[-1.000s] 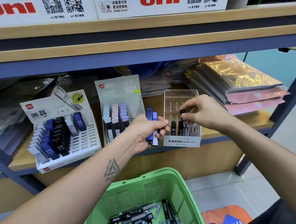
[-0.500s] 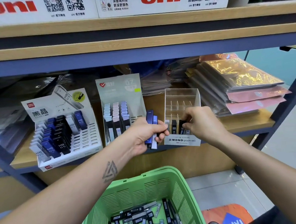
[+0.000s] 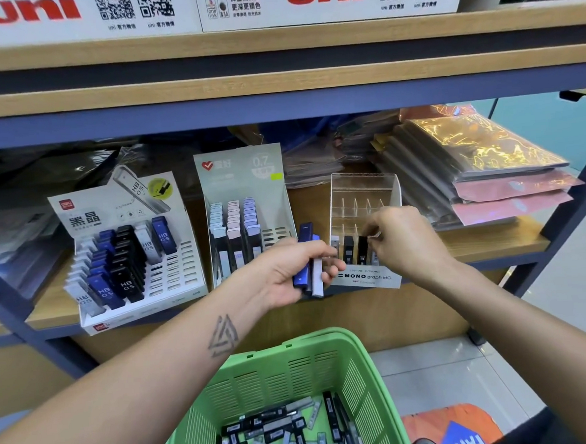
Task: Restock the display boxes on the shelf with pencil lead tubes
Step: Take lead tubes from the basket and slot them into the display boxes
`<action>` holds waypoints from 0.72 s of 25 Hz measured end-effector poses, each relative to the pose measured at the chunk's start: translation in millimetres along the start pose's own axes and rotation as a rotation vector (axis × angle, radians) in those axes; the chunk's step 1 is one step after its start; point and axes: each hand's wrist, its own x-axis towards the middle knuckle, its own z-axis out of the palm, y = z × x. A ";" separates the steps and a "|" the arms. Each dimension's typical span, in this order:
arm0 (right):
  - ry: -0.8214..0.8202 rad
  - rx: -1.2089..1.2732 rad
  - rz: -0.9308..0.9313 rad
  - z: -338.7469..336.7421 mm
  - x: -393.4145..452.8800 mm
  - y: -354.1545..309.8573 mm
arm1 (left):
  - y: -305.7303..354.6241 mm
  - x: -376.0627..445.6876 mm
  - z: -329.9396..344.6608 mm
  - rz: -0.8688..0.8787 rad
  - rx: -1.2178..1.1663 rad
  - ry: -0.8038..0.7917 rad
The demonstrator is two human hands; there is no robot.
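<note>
The step in hand is filling the clear display box (image 3: 365,196) that stands on the shelf (image 3: 491,240), at the right end of the row of three boxes. The right hand (image 3: 402,239) reaches into its front row, and its fingers (image 3: 376,235) pinch the top of a black lead tube (image 3: 362,248) that stands upright in one of the front slots, beside another black tube (image 3: 348,249). Whether the tube is fully seated cannot be told, as the hand hides the slots to its right.

The left hand (image 3: 288,273) waits just in front of the box, its fingers curled round a small bunch of tubes (image 3: 308,265), dark blue and grey, held upright as the ready supply. More tubes lie loose in the green basket (image 3: 293,369) below.

The rear rows of the clear box look bare, so this box seems far from full. The next move likely calls for letting go of the black tube once it sits straight, then picking one tube off the left hand's bunch and setting it in the next free slot.
</note>
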 end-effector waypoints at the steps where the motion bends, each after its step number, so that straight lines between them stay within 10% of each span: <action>1: 0.001 0.017 -0.003 -0.7 0.0 -0.7 | 0.2 -0.1 -0.5 -0.013 -0.023 0.001; 8: -0.350 0.744 0.111 -11.3 -0.2 -32.4 | -3.2 -5.1 -4.9 -0.018 -0.116 -0.036; 18: -0.476 0.766 0.071 -7.7 -5.7 -43.7 | -4.1 -4.8 -10.6 0.040 -0.070 0.070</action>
